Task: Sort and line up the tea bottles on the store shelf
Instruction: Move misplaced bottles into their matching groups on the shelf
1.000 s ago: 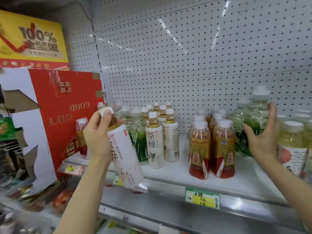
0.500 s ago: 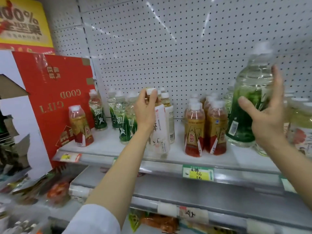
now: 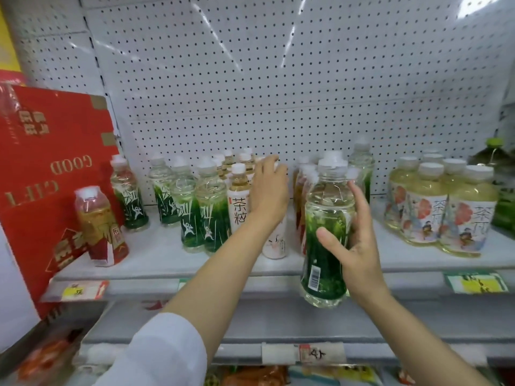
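White shelving fronts a pegboard wall (image 3: 278, 65), price tags along the shelf (image 3: 156, 260) edge. Nearest, at centre right of the frame, the right hand (image 3: 355, 246) grips a green-label bottle (image 3: 324, 238), thumb across its front and fingers round its right side, holding it upright in front of the shelf edge. Just behind at centre, the left hand (image 3: 269, 190) is closed round a white-label bottle (image 3: 274, 240) standing on the shelf, beside another white-label one. Left of those stand 4 green bottles (image 3: 195, 213), then an amber bottle (image 3: 101, 227) near a red gift box (image 3: 41, 168). Far right, yellow tea bottles (image 3: 443, 207) cluster together.
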The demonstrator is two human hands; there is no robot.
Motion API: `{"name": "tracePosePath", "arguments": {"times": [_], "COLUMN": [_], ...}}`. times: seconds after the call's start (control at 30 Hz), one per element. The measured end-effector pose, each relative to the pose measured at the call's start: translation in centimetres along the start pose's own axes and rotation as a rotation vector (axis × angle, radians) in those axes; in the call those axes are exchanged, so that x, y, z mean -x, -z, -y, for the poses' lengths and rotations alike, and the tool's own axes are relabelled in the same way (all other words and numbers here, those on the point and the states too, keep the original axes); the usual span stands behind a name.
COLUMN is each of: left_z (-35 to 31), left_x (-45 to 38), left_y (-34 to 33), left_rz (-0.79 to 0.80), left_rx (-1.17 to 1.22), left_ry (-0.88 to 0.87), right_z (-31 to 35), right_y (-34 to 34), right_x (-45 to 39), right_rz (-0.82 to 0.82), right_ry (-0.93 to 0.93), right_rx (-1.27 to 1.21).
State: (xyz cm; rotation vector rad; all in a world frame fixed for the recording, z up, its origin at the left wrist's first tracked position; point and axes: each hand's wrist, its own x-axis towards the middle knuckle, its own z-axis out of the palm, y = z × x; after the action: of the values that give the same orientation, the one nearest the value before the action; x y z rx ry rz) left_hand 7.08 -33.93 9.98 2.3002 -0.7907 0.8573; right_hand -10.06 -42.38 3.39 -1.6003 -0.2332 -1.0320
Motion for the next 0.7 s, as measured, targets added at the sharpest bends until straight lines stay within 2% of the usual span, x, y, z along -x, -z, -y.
{"name": "tracePosePath", "arguments": {"times": [0.13, 0.2, 0.27, 0.37, 0.47, 0.53, 0.6, 0.7], "left_z": [0.8, 0.7, 0.7, -0.1, -0.8, -0.5, 0.5, 2.2], "left_x": [0.4, 1.0, 2.2, 6.0, 10.1, 11.7, 12.8, 14.1], "left_y": [1.5, 2.6, 3.8, 6.7, 9.5, 10.9, 12.0, 13.6], "left_rz": [0.085, 0.157, 0.127, -0.011, 0.128, 0.185, 0.176, 0.135], "left_rx": [-0.290, -0.248, -0.033, 0.438, 0.716, 0.642, 0.504, 0.464], "left_ry": [-0.178, -0.203, -0.202, -0.083, 0.084, 0.156, 0.198, 0.261], "right_z": [-0.1, -0.3, -0.2, 0.1, 0.0, 0.0, 0.2, 0.4], "right_y": [-1.2, -1.8, -2.5, -3.5, -5.0, -6.6, -8.5, -11.3], "right_x": [1.5, 2.1, 2.5, 2.9, 3.1, 3.3, 3.9, 5.3], "right_rz": [0.008, 0.008, 0.013, 0.048, 0.104, 0.155, 0.200, 0.251], "right_ry": [-0.023, -0.049, -0.073, -0.090, -0.074, -0.074, -0.089, -0.108], "right_rx": [-0.018, -0.032, -0.056, -0.076, -0.062, -0.062, -0.088, -0.148]}}
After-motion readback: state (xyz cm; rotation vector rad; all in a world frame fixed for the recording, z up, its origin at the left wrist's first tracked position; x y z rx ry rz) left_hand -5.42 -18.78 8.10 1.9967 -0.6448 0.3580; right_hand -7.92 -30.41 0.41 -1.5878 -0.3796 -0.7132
